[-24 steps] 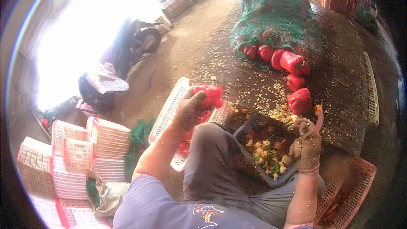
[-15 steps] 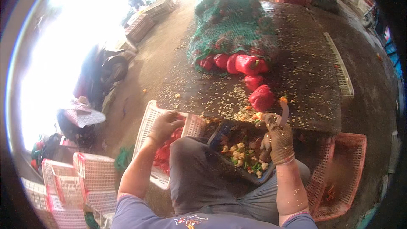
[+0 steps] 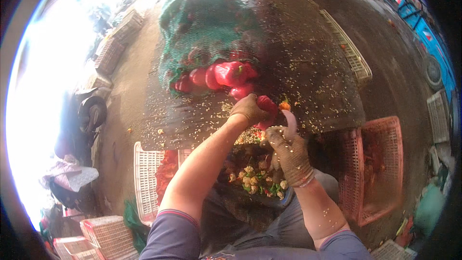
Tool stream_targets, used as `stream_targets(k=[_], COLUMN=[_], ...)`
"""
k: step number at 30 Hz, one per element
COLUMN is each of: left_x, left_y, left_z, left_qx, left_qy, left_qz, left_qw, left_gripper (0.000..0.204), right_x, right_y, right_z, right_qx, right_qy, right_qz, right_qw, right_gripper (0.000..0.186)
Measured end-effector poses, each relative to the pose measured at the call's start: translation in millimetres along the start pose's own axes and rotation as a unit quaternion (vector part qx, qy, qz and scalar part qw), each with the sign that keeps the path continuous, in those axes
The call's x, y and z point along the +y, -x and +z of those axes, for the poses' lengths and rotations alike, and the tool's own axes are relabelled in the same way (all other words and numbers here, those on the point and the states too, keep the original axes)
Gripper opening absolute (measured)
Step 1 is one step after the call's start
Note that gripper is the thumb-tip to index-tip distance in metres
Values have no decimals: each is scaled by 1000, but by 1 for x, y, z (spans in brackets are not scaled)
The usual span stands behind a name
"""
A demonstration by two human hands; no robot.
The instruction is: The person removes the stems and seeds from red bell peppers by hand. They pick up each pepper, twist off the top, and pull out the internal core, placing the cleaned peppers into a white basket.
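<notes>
My left hand (image 3: 248,110), in a dirty knit glove, grips a red bell pepper (image 3: 266,107) at the near part of the seed-strewn board (image 3: 313,82). Just right of it, my gloved right hand (image 3: 291,156) holds a curved pale blade (image 3: 290,121), with an orange bit (image 3: 285,105) by its tip. Beyond, more red peppers (image 3: 230,72) spill from a green mesh sack (image 3: 202,19). Below my right hand, a bin holds cut pepper cores (image 3: 252,183). A white crate (image 3: 147,178) with red pieces stands left of my knees, partly behind my left arm.
Red plastic crates (image 3: 380,168) stand at my right, stacked white crates (image 3: 108,236) at lower left. A long pale crate (image 3: 346,48) lies beside the board. A blue wheeled vehicle (image 3: 433,53) is at far right, a dark tyre (image 3: 91,113) at left. The left background is glaring white.
My left hand has left the white crate, where it let go of a pepper, and moved up and right onto another pepper on the board. The view has swung rightward.
</notes>
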State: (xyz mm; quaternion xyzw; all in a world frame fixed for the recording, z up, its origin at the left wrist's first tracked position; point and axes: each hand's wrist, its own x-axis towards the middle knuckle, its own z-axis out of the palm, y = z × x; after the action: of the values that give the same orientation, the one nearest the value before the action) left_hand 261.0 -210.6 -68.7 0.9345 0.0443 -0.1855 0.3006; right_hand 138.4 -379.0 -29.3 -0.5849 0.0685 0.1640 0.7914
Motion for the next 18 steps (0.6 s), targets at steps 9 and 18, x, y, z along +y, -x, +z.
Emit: stream_targets(k=[9,18], left_x=[20,-63], left_y=[13,102], left_z=[40,-2], left_qx=[89,178], left_qy=[-55,275], left_qz=[124,140], left_qw=[987,934], left_gripper=[38,31], right_x=[14,30], right_y=[-7,-13], right_z=[-5,5], right_qx=[35,-16], right_qy=[34,126], right_qz=[-28,-126], right_qw=[998,984], right_gripper=[21,27])
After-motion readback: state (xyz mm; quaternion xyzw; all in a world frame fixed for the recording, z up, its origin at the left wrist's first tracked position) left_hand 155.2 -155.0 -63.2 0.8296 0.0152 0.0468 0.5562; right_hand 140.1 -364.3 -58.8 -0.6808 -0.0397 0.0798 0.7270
